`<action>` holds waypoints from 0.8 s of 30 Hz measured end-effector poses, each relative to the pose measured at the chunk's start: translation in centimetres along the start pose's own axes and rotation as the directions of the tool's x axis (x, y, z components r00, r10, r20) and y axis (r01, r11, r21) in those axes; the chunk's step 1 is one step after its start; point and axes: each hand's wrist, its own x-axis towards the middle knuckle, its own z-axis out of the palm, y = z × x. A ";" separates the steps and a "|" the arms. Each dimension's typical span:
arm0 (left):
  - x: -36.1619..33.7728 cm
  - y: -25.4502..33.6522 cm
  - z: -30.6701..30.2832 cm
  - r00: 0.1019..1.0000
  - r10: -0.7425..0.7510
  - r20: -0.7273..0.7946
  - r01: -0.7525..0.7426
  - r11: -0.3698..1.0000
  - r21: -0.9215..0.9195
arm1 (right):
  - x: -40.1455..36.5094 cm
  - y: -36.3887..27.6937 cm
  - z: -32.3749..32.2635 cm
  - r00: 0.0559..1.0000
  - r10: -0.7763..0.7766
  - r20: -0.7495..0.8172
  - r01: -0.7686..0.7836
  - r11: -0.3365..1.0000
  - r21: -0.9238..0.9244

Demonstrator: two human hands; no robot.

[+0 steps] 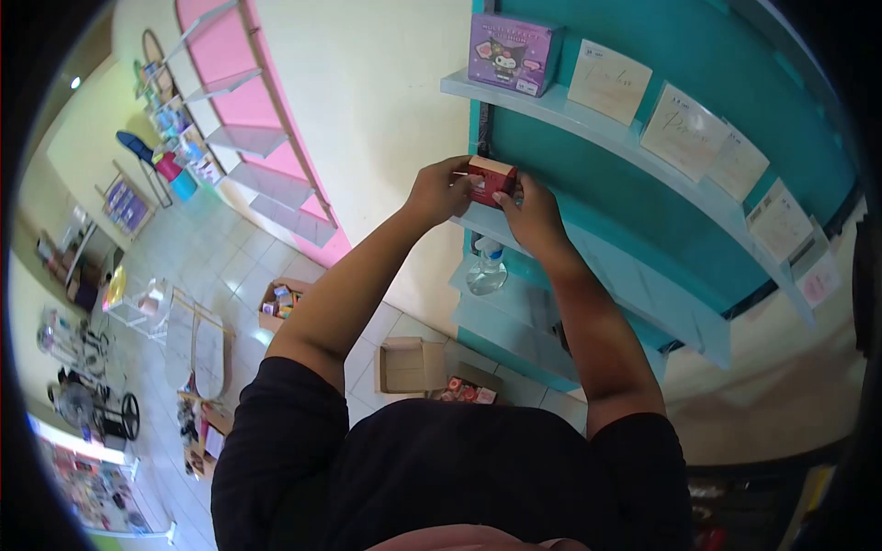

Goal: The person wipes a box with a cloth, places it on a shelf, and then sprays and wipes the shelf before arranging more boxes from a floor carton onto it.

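Observation:
Between my two hands is a small red box [489, 183] with a lighter top face, held at the left end of a middle shelf [588, 243]. My left hand [441, 191] grips its left side, and my right hand [531, 213] grips its right side with the thumb on the front. Above them, a purple box [511, 55] with a cartoon figure stands on the upper shelf [551, 106]. Several cream cards [610, 81] lean beside it. Below my hands, a clear spray bottle [487, 268] stands on a lower shelf.
On the tiled floor are an open cardboard box [410, 365], a box of red packages [467, 390] and another box with small coloured items [281, 301]. Pink-backed shelves [266, 140] stand at the left, near a white table [195, 349].

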 end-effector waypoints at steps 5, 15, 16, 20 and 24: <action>4.0 -5.4 -0.4 0.984 0.163 0.075 -0.157 0.984 -0.086 | 0.8 0.7 1.0 0.994 0.101 0.032 -0.101 0.995 0.019; 5.0 -7.2 -1.4 0.936 0.109 0.335 -0.069 0.989 -0.130 | 0.5 0.2 0.9 0.970 0.233 0.064 -0.232 0.973 -0.023; 4.9 -7.0 -1.6 0.930 0.101 0.353 -0.046 0.986 -0.160 | 0.5 -0.1 0.7 0.967 0.244 0.070 -0.242 0.970 -0.031; 5.3 -7.7 -1.6 0.934 0.130 0.333 -0.065 0.978 -0.200 | 0.3 -0.7 0.0 0.960 0.262 0.097 -0.262 0.965 -0.018; 5.0 -6.8 -1.9 0.937 0.155 0.314 -0.139 0.988 -0.072 | 0.7 0.1 -0.3 0.936 0.321 0.147 -0.327 0.945 0.019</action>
